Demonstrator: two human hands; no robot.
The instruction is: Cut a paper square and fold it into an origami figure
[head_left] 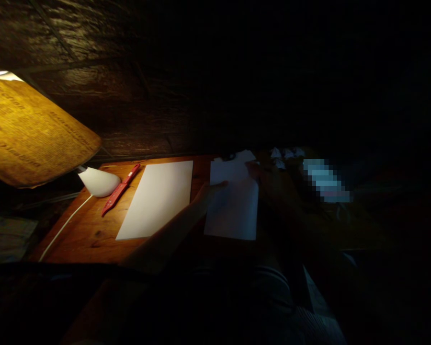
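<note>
A white sheet of paper point(232, 211) is held up in front of me between both hands. My left hand point(209, 190) grips its left edge, with the thumb lying on the front of the sheet. At the upper right edge, my right hand point(255, 171) is closed on the same sheet; its fingers are mostly in shadow. To the left, white paper point(160, 199) lies flat on the wooden table, apart from the hands. Behind the held sheet, more white paper point(247, 155) shows, next to a small dark object too dim to name.
A red knife point(120, 191) lies beside the white lamp base point(99, 182) on the wooden table point(96, 235). The lamp's yellow shade point(32, 134) leans in from the left. Several small crumpled-looking white pieces point(287, 153) and a blurred-out pale object point(326, 181) are at the right.
</note>
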